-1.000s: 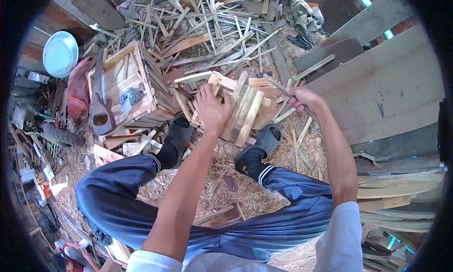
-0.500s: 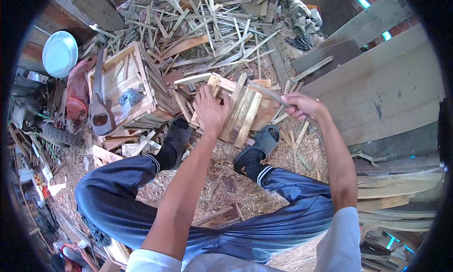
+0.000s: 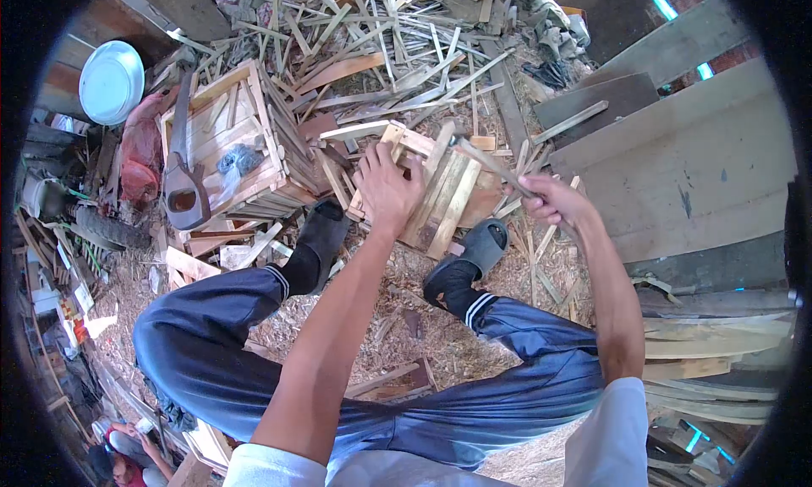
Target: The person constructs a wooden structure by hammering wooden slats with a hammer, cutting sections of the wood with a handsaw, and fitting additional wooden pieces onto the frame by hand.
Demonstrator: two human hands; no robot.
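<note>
A small slatted wooden crate [image 3: 446, 201] lies on the ground between my feet. My left hand [image 3: 389, 187] grips its left side, fingers bent over the wood and thumb apart on the near side. What sits beneath the fingertips is hidden. A hammer [image 3: 499, 167] is in my right hand [image 3: 556, 201], fingers wrapped round the handle. Its head overlaps the crate's upper edge, beside a raised slat [image 3: 440, 149] and to the right of my left hand.
A larger wooden crate [image 3: 288, 170] on the left carries a handsaw [image 3: 184, 195] and a bag of nails [image 3: 239, 160]. Loose wood strips [image 3: 372, 51] pile up beyond. Broad boards [image 3: 677, 166] lean at right. A person [image 3: 131, 457] sits at lower left.
My right hand has drawn slightly toward me, so the hammer handle slopes more steeply. My left hand stays on the crate. The whole view has shifted a little.
</note>
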